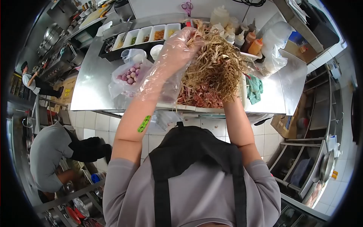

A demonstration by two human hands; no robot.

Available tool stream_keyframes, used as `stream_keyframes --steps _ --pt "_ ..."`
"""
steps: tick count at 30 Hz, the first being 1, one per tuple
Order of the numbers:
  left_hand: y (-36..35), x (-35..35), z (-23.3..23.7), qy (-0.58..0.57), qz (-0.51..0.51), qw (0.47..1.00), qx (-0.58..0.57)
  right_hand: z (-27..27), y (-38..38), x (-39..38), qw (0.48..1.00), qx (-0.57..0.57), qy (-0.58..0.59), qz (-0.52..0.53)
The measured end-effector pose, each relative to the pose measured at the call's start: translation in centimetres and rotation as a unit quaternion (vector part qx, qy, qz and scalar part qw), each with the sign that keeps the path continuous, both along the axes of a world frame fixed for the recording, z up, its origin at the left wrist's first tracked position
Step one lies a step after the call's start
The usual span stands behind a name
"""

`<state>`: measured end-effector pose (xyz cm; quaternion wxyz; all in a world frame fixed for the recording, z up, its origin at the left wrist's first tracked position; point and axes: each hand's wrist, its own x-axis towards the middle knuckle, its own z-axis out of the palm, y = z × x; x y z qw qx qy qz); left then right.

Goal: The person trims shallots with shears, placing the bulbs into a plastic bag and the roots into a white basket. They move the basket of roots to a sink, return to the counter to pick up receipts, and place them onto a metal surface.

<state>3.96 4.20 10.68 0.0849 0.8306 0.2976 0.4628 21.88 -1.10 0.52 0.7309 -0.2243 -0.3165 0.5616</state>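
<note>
My left hand, in a clear plastic glove, is closed on the upper left of a big bundle of dry, brown, stringy stalks and roots. The bundle hangs over a white tray that holds reddish, papery pieces, possibly shallots or their skins. My right forearm reaches up to the bundle's lower right. The stalks cover my right hand, so its fingers do not show. Left of my left forearm, a clear plastic bag of small purple shallots lies on the steel table.
White containers of chopped ingredients line the back of the steel table. Squeeze bottles stand at the back right, near a green cloth. One person bends over at lower left; another person stands farther off.
</note>
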Motion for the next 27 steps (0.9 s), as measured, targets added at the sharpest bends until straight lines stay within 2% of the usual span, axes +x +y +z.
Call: stream_keyframes --steps 1,2,3,4,5,8,9,11,12,13,15,17,19,20,24,26,27 --pt "-0.4 -0.4 0.3 0.002 0.002 1.0 0.0 -0.1 0.0 0.0 1.0 0.0 0.001 0.008" --pt "-1.8 -0.9 2.0 -0.083 -0.069 0.975 -0.192 0.2 -0.1 0.3 1.0 0.003 -0.002 0.018" --pt "-2.7 -1.2 2.8 -0.165 -0.136 0.901 -0.377 0.6 -0.5 0.6 1.0 0.005 -0.006 0.03" --pt "-2.5 -1.1 2.6 -0.2 -0.094 0.878 -0.426 0.8 -1.0 0.7 0.999 0.007 -0.013 0.044" --pt "-2.1 -1.1 2.4 -0.198 -0.093 0.877 -0.428 0.9 -1.0 0.6 0.998 0.006 -0.019 0.058" --pt "-0.4 -0.2 1.8 -0.398 -0.27 0.761 -0.435 -0.4 -0.2 -0.7 0.995 -0.01 -0.042 0.094" --pt "0.1 0.3 2.0 -0.399 -0.271 0.761 -0.434 -0.8 0.3 -1.4 0.994 -0.014 -0.05 0.101" --pt "0.9 1.0 2.3 -0.485 -0.361 0.659 -0.448 -1.4 0.9 -2.4 0.992 -0.022 -0.06 0.107" --pt "1.5 1.3 2.6 -0.541 -0.318 0.602 -0.493 -1.5 0.9 -2.6 0.992 -0.025 -0.063 0.105" --pt "2.2 1.4 2.5 -0.543 -0.316 0.602 -0.494 -1.4 0.9 -2.4 0.992 -0.026 -0.065 0.102" --pt "2.9 1.4 2.5 -0.565 -0.293 0.675 -0.375 -0.6 0.5 -1.5 0.994 -0.021 -0.064 0.09" --pt "2.9 0.1 3.1 -0.562 -0.306 0.675 -0.367 0.8 -0.2 0.2 0.996 -0.008 -0.059 0.07" --pt "1.9 -2.0 3.3 -0.496 -0.288 0.729 -0.375 2.0 -1.4 1.4 0.997 0.006 -0.055 0.05" --pt "4.8 -2.2 1.1 -0.503 -0.206 0.741 -0.394 2.6 -2.1 1.9 0.998 0.013 -0.052 0.042" --pt "4.0 -2.8 0.7 -0.476 -0.208 0.736 -0.435 3.8 -1.7 2.2 0.998 0.019 -0.063 0.02" --pt "3.5 -1.9 0.8 -0.518 -0.32 0.645 -0.462 3.3 -0.3 1.2 0.997 0.005 -0.078 0.017" --pt "3.1 -1.2 1.3 -0.519 -0.32 0.644 -0.462 3.0 0.9 0.5 0.996 -0.005 -0.087 0.018"
